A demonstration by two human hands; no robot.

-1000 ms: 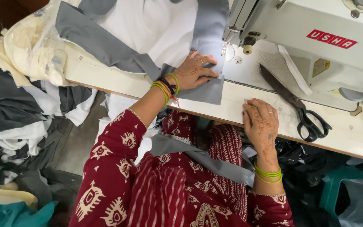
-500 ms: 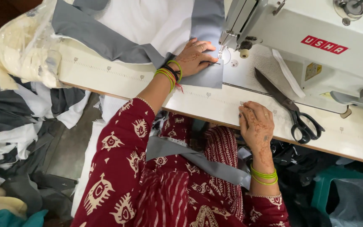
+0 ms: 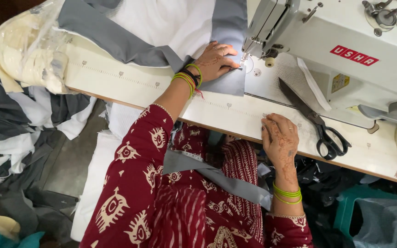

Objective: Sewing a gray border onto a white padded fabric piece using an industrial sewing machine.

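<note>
Cream sewing table (image 3: 129, 87), machine upper right. Your left hand (image 3: 214, 59) lies spread flat on the grey fabric piece (image 3: 228, 80) top centre by the needle; looks soft, light, slippery, so pin it near the edge. Right hand (image 3: 279, 138) rests loosely curled, empty, near the black scissors (image 3: 315, 121).

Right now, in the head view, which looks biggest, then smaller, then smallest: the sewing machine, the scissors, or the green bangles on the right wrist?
1. Sewing machine, biggest by far.
2. Scissors, long and thin.
3. Green bangles, smallest.
The bangles are nearer the camera, yet they look smaller than the scissors anyway.
</note>
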